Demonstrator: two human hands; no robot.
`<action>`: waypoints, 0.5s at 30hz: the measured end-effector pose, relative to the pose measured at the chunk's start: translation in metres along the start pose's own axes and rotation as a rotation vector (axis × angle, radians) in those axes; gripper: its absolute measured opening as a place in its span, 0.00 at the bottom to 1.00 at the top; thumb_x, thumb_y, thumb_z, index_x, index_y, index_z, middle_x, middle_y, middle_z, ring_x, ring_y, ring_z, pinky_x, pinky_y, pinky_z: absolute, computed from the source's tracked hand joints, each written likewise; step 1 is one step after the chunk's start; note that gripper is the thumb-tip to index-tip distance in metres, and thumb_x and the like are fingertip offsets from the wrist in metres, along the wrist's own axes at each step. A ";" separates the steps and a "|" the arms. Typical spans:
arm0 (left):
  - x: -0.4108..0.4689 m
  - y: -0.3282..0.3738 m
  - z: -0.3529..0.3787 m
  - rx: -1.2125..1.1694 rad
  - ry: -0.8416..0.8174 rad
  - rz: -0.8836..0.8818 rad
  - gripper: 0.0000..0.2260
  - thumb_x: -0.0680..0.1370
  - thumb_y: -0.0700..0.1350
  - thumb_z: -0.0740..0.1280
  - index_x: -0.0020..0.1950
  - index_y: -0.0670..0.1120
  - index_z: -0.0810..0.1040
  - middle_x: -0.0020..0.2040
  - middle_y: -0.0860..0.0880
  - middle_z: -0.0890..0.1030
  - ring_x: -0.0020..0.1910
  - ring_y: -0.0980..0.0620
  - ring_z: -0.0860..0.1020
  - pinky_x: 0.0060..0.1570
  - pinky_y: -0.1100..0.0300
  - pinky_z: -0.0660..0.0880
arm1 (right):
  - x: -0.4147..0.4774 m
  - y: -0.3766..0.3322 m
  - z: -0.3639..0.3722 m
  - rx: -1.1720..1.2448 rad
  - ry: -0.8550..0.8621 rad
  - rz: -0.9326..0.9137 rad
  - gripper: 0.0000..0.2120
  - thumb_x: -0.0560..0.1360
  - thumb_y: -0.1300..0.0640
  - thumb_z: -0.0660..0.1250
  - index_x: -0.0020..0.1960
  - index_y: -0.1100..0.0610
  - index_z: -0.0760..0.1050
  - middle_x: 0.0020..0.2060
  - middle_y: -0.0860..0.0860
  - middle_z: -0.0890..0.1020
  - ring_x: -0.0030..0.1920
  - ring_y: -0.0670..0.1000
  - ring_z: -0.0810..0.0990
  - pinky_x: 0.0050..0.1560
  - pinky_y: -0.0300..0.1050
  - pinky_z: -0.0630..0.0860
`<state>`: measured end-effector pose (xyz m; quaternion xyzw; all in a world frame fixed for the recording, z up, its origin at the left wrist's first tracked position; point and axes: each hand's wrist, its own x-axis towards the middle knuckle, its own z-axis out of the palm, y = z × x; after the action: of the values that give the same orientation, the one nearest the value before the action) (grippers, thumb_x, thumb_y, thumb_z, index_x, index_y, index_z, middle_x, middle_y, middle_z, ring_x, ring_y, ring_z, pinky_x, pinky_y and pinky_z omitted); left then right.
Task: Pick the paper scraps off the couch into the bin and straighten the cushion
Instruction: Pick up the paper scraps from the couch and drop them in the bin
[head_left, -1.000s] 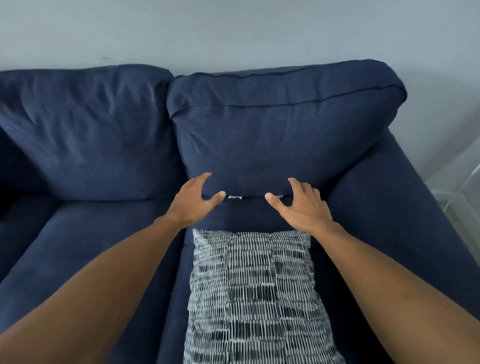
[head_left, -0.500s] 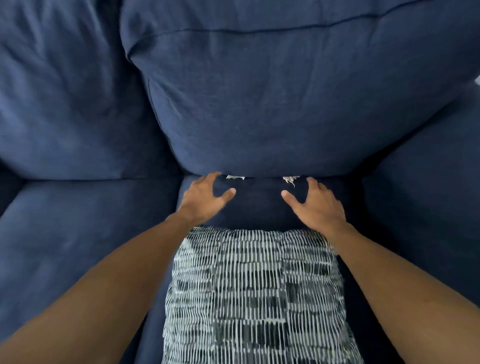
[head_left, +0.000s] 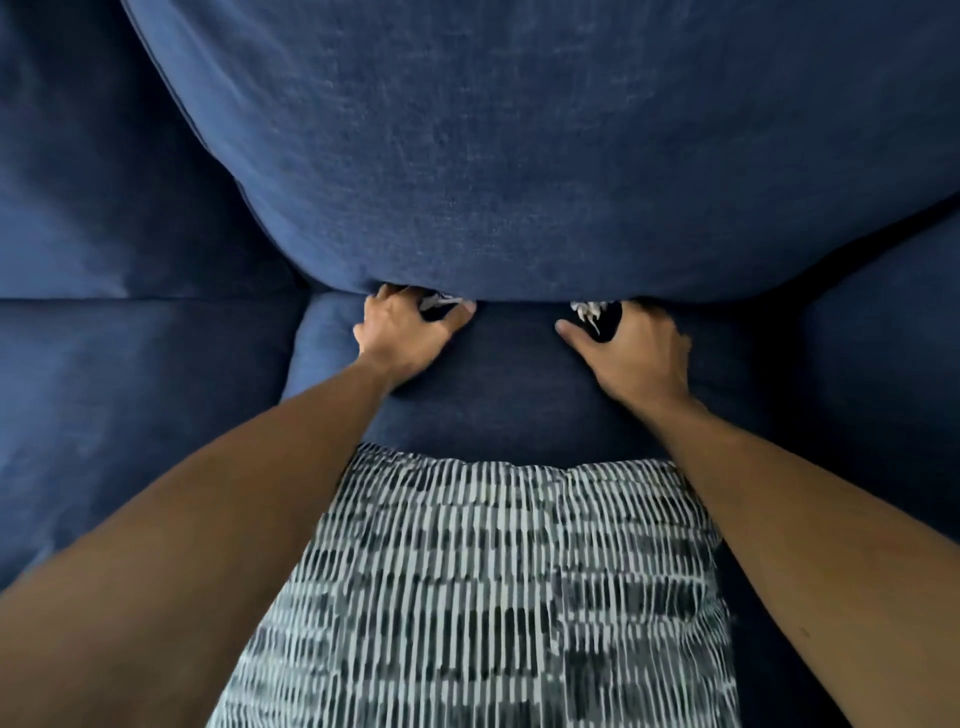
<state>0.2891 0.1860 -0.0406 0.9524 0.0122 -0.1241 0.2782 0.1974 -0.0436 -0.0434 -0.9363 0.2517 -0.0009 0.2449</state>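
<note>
The left hand (head_left: 402, 332) rests on the dark blue fabric couch seat (head_left: 509, 395) with its fingers curled around a small crumpled white paper scrap (head_left: 440, 301) at the crease under the big navy back cushion (head_left: 519, 156), thumb tip touching the scrap, though whether it grips it I cannot tell. The right hand (head_left: 631, 351) lies spread, thumb out, fingertips tucked under the same cushion just beside a second crumpled white scrap (head_left: 587, 312). Between the forearms, a black-and-white striped throw cushion (head_left: 478, 597) lies flat on the seat, its long axis running from the viewer toward the couch back, slightly skewed.
</note>
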 end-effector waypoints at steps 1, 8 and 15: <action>0.002 0.001 0.003 0.009 0.019 -0.022 0.38 0.64 0.76 0.62 0.65 0.53 0.78 0.69 0.50 0.76 0.71 0.44 0.71 0.66 0.39 0.70 | 0.002 0.001 0.003 0.017 0.018 0.001 0.32 0.70 0.30 0.67 0.58 0.57 0.76 0.58 0.56 0.81 0.61 0.61 0.77 0.61 0.62 0.72; 0.009 0.005 0.019 0.040 0.147 -0.126 0.38 0.63 0.76 0.63 0.61 0.50 0.81 0.63 0.49 0.81 0.65 0.42 0.75 0.63 0.41 0.72 | 0.011 -0.001 0.016 0.124 0.113 0.020 0.26 0.70 0.34 0.70 0.50 0.57 0.81 0.50 0.56 0.84 0.55 0.62 0.79 0.58 0.60 0.72; 0.012 0.004 0.020 -0.040 0.186 -0.165 0.26 0.71 0.68 0.68 0.54 0.47 0.84 0.56 0.44 0.84 0.60 0.39 0.78 0.63 0.44 0.71 | 0.012 0.000 0.013 0.237 0.121 -0.009 0.17 0.76 0.42 0.70 0.47 0.57 0.83 0.47 0.55 0.85 0.50 0.61 0.81 0.55 0.61 0.75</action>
<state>0.2962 0.1718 -0.0575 0.9498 0.1189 -0.0576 0.2835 0.2094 -0.0431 -0.0567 -0.9001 0.2601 -0.0880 0.3383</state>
